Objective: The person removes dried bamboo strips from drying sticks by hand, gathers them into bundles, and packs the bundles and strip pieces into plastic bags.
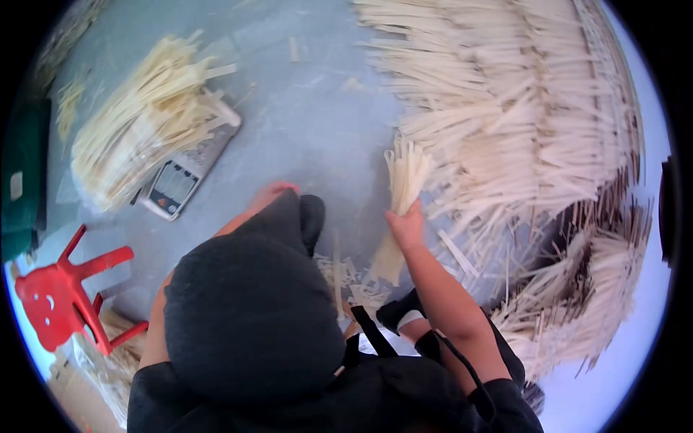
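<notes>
The right hand [409, 225] is closed around a bundle of pale strips [406, 173], beside the large pile [505, 108]; keeping them together seems the step, and moving them calls for a firm grip. The left hand [276, 189], partly hidden, cannot be judged. Scraps [366, 294] clutter the floor [310, 115]; leftward are a laden scale [175, 186] and red stool [52, 299].

Gripping a bundle of pale strips [408, 169] with the right hand [408, 224], just beside a big pile [505, 108]; holding the left hand [277, 188] between bundle and scale [173, 189].
</notes>
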Available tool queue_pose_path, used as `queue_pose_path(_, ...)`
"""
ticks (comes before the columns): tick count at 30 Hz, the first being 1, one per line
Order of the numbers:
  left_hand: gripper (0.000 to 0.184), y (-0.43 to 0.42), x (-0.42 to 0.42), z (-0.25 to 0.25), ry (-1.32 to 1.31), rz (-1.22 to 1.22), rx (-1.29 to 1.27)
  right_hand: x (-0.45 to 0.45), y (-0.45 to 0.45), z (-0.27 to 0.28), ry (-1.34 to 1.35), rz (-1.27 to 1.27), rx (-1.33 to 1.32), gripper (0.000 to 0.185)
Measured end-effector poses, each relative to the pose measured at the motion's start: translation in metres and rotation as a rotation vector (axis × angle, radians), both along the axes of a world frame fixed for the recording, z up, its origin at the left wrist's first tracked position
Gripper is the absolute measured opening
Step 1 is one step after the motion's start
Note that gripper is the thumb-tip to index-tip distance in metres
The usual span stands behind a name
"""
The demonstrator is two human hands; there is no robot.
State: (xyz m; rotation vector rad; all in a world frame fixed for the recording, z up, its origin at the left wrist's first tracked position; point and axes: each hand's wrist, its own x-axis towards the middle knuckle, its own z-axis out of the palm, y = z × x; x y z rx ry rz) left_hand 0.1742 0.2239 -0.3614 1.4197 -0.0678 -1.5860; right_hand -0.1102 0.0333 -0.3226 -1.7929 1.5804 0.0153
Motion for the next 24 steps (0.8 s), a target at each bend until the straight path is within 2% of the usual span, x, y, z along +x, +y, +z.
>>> queue_pose_path(3, 0.026, -0.004, 0.006, -0.006, -0.122, -0.049, 0.083, 0.0, 0.008, -0.003, -0.056, -0.094, -0.062, 0.062)
queue_pose_path(5, 0.023, -0.009, 0.008, 0.007, -0.212, -0.092, 0.075, 0.003, 0.029, 0.0, -0.147, -0.284, -0.119, 0.069)
queue_pose_path(7, 0.024, -0.003, 0.01, -0.01, -0.177, -0.016, -0.041, -0.014, 0.042, -0.012, -0.181, -0.291, -0.011, 0.078)
queue_pose_path(9, 0.023, -0.01, 0.018, 0.018, -0.181, 0.058, -0.053, -0.043, 0.054, -0.047, -0.173, -0.289, 0.099, 0.083)
queue_pose_path(10, 0.023, -0.014, 0.026, 0.028, -0.2, 0.082, -0.047, -0.044, 0.055, -0.045, -0.189, -0.265, 0.109, 0.083)
queue_pose_path(13, 0.019, -0.029, 0.055, 0.066, -0.651, 0.249, -0.21, -0.046, 0.044, -0.021, -0.032, -0.234, 0.078, 0.079)
queue_pose_path(15, 0.017, -0.036, 0.078, 0.107, -0.95, 0.338, -0.278, -0.045, 0.029, -0.002, 0.166, -0.301, -0.106, 0.069)
queue_pose_path(16, 0.016, -0.036, 0.092, 0.122, -1.096, 0.377, -0.301, -0.04, 0.018, 0.005, 0.167, -0.296, -0.111, 0.069)
queue_pose_path(18, 0.02, -0.034, 0.115, 0.161, -1.601, 0.399, -0.222, -0.012, -0.01, 0.019, -0.359, -0.364, -0.116, 0.058)
queue_pose_path(20, 0.026, -0.03, 0.139, 0.182, -1.968, 0.426, -0.2, 0.042, -0.028, 0.035, -0.612, -0.204, 0.078, 0.039)
queue_pose_path(21, 0.026, -0.03, 0.148, 0.18, -1.966, 0.432, -0.204, 0.078, -0.03, 0.054, -0.572, -0.105, 0.045, 0.035)
queue_pose_path(23, 0.03, -0.028, 0.166, 0.173, -2.218, 0.368, 0.127, 0.145, -0.031, 0.07, -0.556, 0.121, -0.105, 0.03)
queue_pose_path(24, 0.03, -0.025, 0.172, 0.169, -2.221, 0.373, 0.132, 0.17, -0.031, 0.071, -0.58, 0.244, -0.224, 0.029)
